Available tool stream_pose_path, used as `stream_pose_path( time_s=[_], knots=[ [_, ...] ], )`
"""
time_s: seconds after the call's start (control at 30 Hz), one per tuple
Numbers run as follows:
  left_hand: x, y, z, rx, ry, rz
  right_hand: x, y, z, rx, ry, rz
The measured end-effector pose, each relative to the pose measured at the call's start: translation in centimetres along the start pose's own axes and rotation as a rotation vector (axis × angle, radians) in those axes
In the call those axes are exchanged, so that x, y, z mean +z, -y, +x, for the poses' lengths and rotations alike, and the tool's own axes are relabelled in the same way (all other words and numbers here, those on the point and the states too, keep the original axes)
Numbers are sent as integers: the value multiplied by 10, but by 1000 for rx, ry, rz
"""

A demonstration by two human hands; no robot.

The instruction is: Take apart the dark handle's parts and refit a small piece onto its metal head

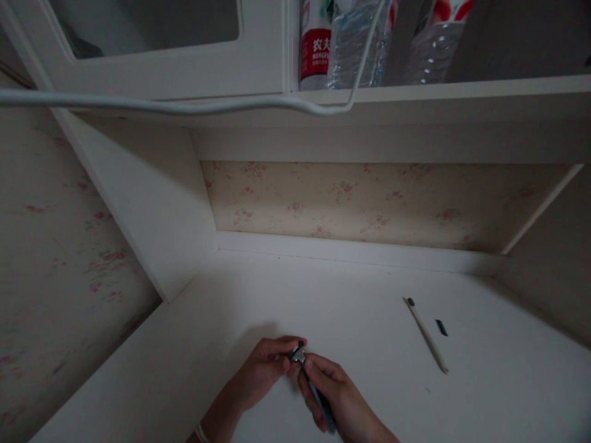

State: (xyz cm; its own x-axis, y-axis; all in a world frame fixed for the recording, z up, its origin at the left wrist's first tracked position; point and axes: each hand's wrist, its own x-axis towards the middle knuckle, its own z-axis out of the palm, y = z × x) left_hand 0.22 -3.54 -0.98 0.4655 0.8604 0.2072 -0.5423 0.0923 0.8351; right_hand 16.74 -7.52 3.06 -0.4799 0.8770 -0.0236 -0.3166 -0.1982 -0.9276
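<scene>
Over the white desk, both hands meet around what looks like a razor [298, 355] with a silver T-shaped head and a dark handle. My left hand [263, 372] pinches a small dark piece at the head between thumb and fingers. Fingers partly hide that piece. My right hand [336, 391] is closed round the dark handle [323, 403], which slants down to the right. Off to the right lie a slim pale stick [427, 335] with a dark tip and a short dark green piece [442, 327]; neither hand touches them.
The white desk [295, 283] is bounded by a side panel [152, 203] on the left and a floral-papered back [323, 197]. A shelf overhead holds several plastic bottles [357, 49]. A pale lamp-like arm [184, 107] crosses in front of the cabinet.
</scene>
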Motion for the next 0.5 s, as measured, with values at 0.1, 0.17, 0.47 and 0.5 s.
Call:
stream_pose_path(
  time_s=[0.1, 0.17, 0.47, 0.5],
  knots=[
    [0, 0, 0, -5, -4, 3, 0, 0, 1, 0, -21, 1],
    [-1, 1, 1, -6, -10, 5, 0, -2, 1, -17, -47, -21],
    [-6, 5, 3, -19, -60, 25, 4, -7, -1, -30, -179, -160],
    [-5, 4, 3, -18, -62, 24, 4, -7, -1, -24, -185, -156]
  ],
)
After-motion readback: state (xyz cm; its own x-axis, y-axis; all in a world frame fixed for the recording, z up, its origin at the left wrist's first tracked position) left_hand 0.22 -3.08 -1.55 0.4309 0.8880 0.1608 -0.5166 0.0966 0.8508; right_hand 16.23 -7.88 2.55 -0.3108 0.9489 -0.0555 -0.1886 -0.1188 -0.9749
